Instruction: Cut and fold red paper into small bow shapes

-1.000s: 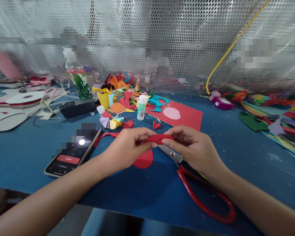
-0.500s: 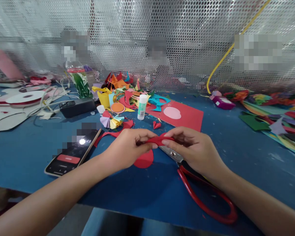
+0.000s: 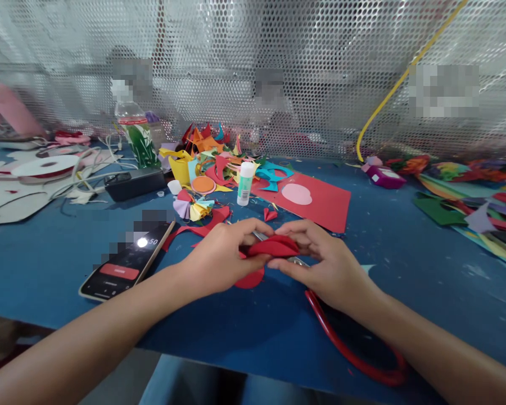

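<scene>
L hand [image 3: 213, 256] & R hand [image 3: 333, 267], both closed in a pinch, grip a folded red paper pc. [image 3: 276, 246], smooth, matte & curved-edged, above the blue tabletop [image 3: 219, 332]. Below lie a flat, round-edged red cutout [image 3: 249, 279], partly hidden, & metal scissors [image 3: 329, 333] w/ glossy red looped handling end. Beyond, a cylindrical glue stick [image 3: 245, 184] stands upright nr. a flat red sheet [image 3: 329, 203].
</scene>
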The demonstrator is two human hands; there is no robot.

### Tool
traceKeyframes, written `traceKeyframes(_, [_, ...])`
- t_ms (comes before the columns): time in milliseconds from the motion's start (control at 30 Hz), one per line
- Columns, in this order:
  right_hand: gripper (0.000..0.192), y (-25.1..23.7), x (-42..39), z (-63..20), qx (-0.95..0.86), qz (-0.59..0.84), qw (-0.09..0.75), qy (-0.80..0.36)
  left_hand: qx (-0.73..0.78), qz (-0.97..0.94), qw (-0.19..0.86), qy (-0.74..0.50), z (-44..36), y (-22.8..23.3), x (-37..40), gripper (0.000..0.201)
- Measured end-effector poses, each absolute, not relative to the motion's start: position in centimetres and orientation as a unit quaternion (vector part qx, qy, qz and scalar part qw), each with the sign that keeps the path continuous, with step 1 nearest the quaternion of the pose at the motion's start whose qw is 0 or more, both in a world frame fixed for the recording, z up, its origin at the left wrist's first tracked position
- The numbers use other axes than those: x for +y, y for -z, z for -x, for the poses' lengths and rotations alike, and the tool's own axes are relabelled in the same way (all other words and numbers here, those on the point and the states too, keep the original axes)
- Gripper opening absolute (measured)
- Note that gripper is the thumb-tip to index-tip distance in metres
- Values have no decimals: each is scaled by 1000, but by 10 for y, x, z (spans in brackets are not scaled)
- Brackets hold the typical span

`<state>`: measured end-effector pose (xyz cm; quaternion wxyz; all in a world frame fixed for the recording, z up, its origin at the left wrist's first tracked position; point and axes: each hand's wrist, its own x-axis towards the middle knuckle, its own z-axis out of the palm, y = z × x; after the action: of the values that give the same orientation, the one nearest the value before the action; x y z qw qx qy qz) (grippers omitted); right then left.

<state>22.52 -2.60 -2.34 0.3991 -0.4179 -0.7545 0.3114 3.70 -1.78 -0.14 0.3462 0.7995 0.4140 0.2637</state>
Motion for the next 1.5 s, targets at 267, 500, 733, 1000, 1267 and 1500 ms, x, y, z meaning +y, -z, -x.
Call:
traceKeyframes(267, [30, 21, -21, -227, -680, 476, 384, -405, 409, -764, 423, -267, -39, 3, -15, 29])
traceKeyframes(500, [16, 31, -7, -234, -677, 392, 385, -489, 395, -727, 499, -257, -35, 5, -7, 42])
traceKeyframes(733, [30, 23, -11, -236, -833, 374, 382, -141, 355, -705, 552, -267, -38, 4, -9, 23])
traceKeyframes(1000, [23, 20, -14, -236, -864, 331, 378, -37, 376, -641, 600, -295, -39, -2, -10, 28])
traceKeyframes(1267, [29, 17, -17, -237, -860, 315, 401, 2, 344, -566, 685, -303, -37, -2, -11, 24])
traceKeyframes(1500, [36, 16, -20, -238, -855, 310, 415, 4, 345, -580, 677, -294, -35, 0, -9, 26])
